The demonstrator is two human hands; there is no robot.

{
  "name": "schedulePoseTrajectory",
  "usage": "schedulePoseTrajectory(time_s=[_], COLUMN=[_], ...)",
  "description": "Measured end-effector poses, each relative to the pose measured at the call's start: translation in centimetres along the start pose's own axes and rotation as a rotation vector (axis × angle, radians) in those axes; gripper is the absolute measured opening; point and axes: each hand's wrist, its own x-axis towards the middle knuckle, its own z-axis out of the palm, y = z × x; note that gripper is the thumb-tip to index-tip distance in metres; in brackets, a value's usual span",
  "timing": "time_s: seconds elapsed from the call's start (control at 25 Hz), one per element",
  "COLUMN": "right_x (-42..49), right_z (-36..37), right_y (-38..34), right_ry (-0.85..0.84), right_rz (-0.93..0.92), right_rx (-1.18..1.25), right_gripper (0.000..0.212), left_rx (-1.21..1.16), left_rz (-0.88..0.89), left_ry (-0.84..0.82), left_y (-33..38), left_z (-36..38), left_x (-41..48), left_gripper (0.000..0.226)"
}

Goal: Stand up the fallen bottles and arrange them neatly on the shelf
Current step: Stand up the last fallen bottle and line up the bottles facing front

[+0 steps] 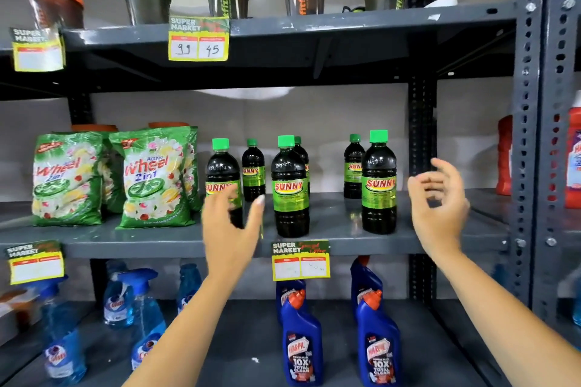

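1. While both hands are raised before the middle shelf [330, 240], neither holds anything.
2. Left hand [228, 223]: fingers spread wide, palm in front of the leftmost front Sunny bottle [222, 173]; whether it touches the bottle I cannot tell.
3. Right hand [440, 201]: loosely open, fingers curled and blurred, just right of the rightmost front Sunny bottle [379, 182], apart from it.
4. Between those two bottles stands a third front Sunny bottle [290, 187]; three more stand behind them. All six are upright.
5. Wheel detergent bags [154, 179] sit left of the bottles.
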Motion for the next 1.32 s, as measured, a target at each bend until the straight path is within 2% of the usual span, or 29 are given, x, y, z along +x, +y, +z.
schedulePoseTrajectory(time_s=[0.04,0.12,0.16,0.24,0.32,0.36,0.44,0.56,0.6,0.76,1.0,1.32], right_x=[-0.8,-2.6,-3.3,-4.0,-4.1,-4.2,-4.4,-4.8,-4.9,-5.0,-5.0,-4.8], right_z=[1.0,4.3,6.0,8.9,10.5,11.0,11.7,12.3,12.3,12.2,12.1,11.9], right_y=[-1.4,-3.5,-3.8,-3.5,-2.8,-2.5,-2.0,-2.0,-1.9,-1.4,-1.6,-1.6], right_ry=[0.01,-0.181,-0.337,-0.637,-0.772,-0.804,-0.821,-0.794,-0.785,-0.779,-0.803,-0.83], right_rz=[-0.116,-0.15,-0.075,0.207,0.413,0.424,0.36,0.299,0.297,0.299,0.299,0.311], right_rx=[-0.017,-0.073,-0.115,-0.212,-0.278,-0.304,-0.368,-0.407,-0.41,-0.429,-0.421,-0.384], right_gripper=[0.033,0.02,0.028,0.067,0.1,0.104,0.1,0.086,0.085,0.099,0.091,0.079], left_rx=[0.016,0.113,0.182,0.254,0.258,0.279,0.349,0.482,0.482,0.457,0.373,0.326], left_rz=[0.029,-0.009,-0.053,-0.182,-0.28,-0.304,-0.3,-0.159,-0.145,-0.155,-0.216,-0.229], left_ry=[0.111,0.133,0.057,-0.186,-0.372,-0.413,-0.443,-0.434,-0.417,-0.355,-0.337,-0.317], left_y=[-0.6,-2.8,-4.3,-6.7,-7.8,-8.1,-8.3,-8.0,-8.0,-7.9,-7.6,-7.4], left_z=[-1.3,-3.3,-3.8,-4.2,-4.2,-3.9,-3.4,-3.5,-3.6,-3.6,-3.8,-3.9], left_x=[0.5,1.5,2.0,3.1,3.9,4.1,4.0,3.4,3.3,3.3,3.1,2.7], left_gripper=[0.052,0.059,0.067,0.091,0.111,0.114,0.103,0.064,0.058,0.068,0.089,0.079])
